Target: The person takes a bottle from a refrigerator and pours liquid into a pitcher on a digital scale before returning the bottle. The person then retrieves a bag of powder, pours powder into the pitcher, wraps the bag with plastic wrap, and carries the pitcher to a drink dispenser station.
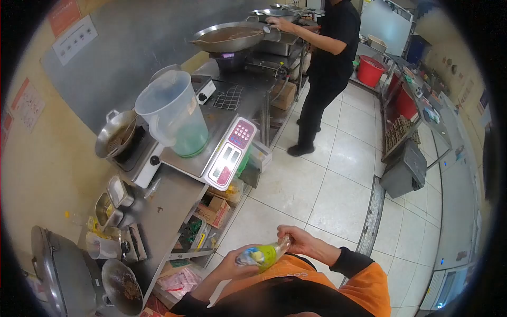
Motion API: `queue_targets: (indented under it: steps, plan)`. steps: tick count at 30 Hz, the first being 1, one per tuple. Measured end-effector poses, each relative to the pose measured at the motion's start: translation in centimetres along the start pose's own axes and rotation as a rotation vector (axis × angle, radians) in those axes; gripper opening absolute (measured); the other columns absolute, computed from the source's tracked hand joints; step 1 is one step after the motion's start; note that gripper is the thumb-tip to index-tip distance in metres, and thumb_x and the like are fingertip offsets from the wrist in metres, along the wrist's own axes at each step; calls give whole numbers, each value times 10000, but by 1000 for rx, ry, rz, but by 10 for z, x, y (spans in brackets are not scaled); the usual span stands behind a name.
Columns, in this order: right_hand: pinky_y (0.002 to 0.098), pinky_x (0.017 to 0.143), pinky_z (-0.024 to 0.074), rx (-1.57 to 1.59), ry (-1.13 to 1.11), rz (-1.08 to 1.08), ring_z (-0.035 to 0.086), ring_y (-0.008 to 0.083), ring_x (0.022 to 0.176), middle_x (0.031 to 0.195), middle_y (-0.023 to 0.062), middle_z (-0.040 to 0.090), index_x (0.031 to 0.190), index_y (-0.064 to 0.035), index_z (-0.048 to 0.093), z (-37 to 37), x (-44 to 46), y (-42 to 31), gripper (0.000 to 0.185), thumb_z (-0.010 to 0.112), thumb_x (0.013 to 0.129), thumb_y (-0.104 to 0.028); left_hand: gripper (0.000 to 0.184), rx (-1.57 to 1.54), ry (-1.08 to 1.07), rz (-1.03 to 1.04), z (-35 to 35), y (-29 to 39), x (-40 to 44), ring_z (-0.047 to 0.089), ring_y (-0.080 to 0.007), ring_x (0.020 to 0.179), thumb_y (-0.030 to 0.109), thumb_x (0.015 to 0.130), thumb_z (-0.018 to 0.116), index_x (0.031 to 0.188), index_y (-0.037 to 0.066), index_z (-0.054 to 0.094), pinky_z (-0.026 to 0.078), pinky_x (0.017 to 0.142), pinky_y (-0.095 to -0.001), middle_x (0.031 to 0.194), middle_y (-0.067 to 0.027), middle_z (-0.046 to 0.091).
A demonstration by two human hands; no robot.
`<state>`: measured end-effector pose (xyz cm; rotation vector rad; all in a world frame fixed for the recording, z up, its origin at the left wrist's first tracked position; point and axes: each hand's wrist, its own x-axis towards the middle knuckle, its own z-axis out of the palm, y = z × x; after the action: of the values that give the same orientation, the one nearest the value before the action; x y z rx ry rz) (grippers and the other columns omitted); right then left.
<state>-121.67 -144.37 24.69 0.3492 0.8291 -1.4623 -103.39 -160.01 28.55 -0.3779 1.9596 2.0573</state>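
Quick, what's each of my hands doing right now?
Left hand: closed around a yellow-green packet.
Right hand: closed on the packet's clear end.

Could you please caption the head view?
Left hand and right hand hold a plastic packet; a jug stands on a scale.

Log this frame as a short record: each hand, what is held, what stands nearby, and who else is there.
Left hand: holds the body of an elongated yellow-green plastic packet
Right hand: closed at the packet's clear end
Packet contents: cannot tell
Nearby: tall translucent plastic jug on a flat white-and-pink electronic scale
Other person: standing, dressed in black, one hand near a wide round metal wok
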Motion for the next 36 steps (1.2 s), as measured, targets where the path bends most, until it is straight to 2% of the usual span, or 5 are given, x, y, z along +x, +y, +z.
queue_targets:
  steps: [10, 22, 24, 28, 36]
  plan:
    - [304, 569, 416, -1666, -220, -478, 522, 149, 635, 714, 22, 557, 852, 15, 572, -20, 0, 4, 253, 597, 876, -236, 471, -305, 314, -132, 4, -36, -6, 573, -144, 948, 103, 751, 712, 1162, -20, 518, 445, 865, -298, 1027, -78, 615]
    - [266, 890, 410, 134, -409, -77, 518, 183, 1046, 1141, 75, 537, 1093, 21, 530, 11, -2, 8, 282, 586, 843, -99, 455, -844, 434, 193, 6, -86, 3, 568, -202, 1006, 83, 750, 691, 1155, -2, 500, 425, 911, -342, 1077, -100, 599]
    - [284, 738, 489, -1393, -237, -1002, 576, 173, 873, 1052, 115, 575, 860, -17, 578, 14, -15, -18, 92, 593, 779, -59, 474, -655, 421, 143, 4, -64, -2, 557, -188, 1016, 92, 749, 700, 1167, -9, 500, 416, 915, -333, 1097, -97, 591]
    - [241, 621, 474, -1389, -165, -980, 571, 124, 730, 983, 108, 598, 753, -17, 575, 23, -27, -23, 51, 537, 782, 2, 556, -432, 387, 181, 24, -34, 0, 527, -151, 1045, 109, 727, 732, 1206, -31, 489, 392, 925, -311, 1147, -89, 570]
    - [218, 666, 497, 190, -248, 275, 580, 118, 751, 842, 37, 582, 947, -15, 525, -18, 19, -10, 151, 464, 892, -142, 648, -852, 396, 527, 62, -73, 44, 476, -160, 1133, 90, 695, 742, 1253, -32, 436, 354, 976, -323, 1241, -106, 508]
